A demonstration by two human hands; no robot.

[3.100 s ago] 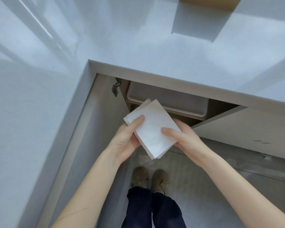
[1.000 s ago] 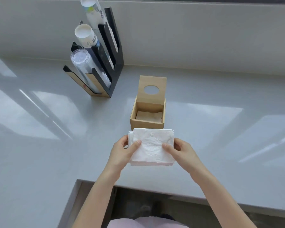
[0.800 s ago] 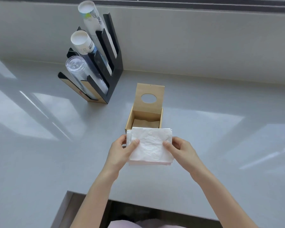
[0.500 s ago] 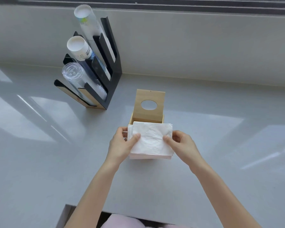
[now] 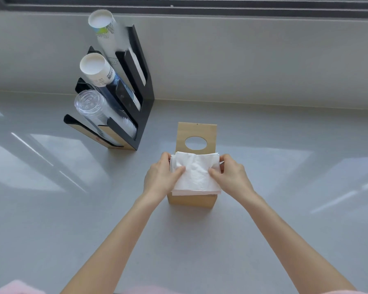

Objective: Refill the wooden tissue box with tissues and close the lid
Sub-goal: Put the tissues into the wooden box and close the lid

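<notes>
A square wooden tissue box (image 5: 191,200) stands on the grey counter (image 5: 285,209) at mid-frame. Its hinged lid (image 5: 197,134), with a round hole, is tipped up at the back. A stack of white folded tissues (image 5: 196,173) lies flat across the box's open top and hides the inside. My left hand (image 5: 160,176) grips the stack's left edge, thumb on top. My right hand (image 5: 232,176) grips the right edge the same way.
A black cup dispenser (image 5: 134,98) stands at the back left, holding two sleeves of paper cups (image 5: 98,71) and a stack of clear plastic cups (image 5: 94,109). A low wall and a window frame run behind the counter.
Both hands carried the tissue stack up from the open cabinet under the counter, then forward over the box. It now sits on the box's opening, covering the inside that showed before.
</notes>
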